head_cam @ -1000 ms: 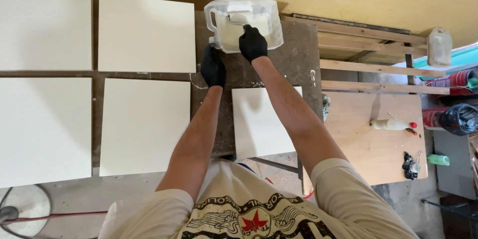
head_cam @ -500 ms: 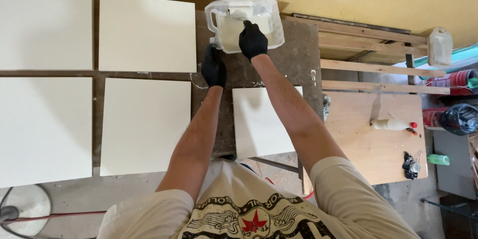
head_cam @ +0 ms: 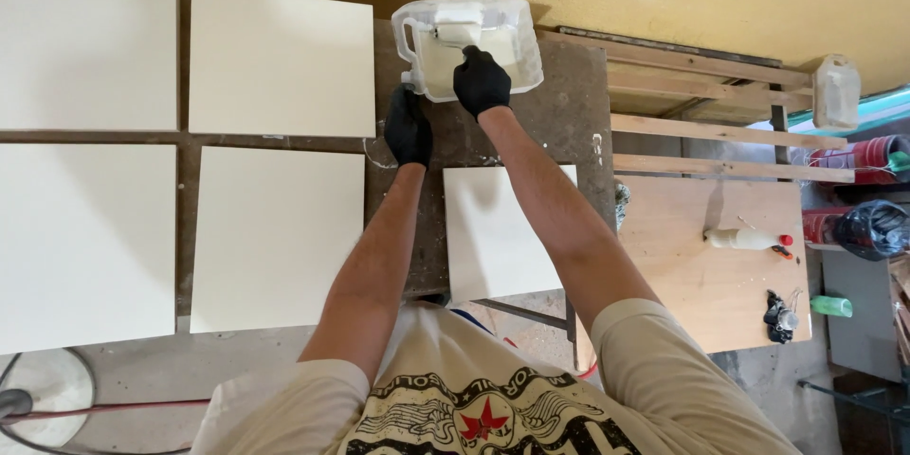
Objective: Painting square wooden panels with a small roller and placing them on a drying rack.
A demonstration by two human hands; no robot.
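A clear plastic tub (head_cam: 469,45) of white paint sits at the bench's (head_cam: 569,123) far edge; the gloved right hand (head_cam: 482,81) reaches inside, fingers curled around a white roller (head_cam: 458,30). The gloved left hand (head_cam: 409,127) rests beside the tub, fingers curled, holding nothing visible; white panels (head_cam: 281,62) lie alongside.

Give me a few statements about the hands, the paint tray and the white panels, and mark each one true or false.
1. Both hands wear black gloves. True: left hand, right hand.
2. The right hand reaches into the clear plastic tray. True.
3. The left hand rests on the spray bottle. False: it is at the tray's near left corner; the bottle lies apart on the plywood board.
4. A small white panel lies between the forearms. True.
5. The tray holds dark red liquid. False: its contents look off-white.
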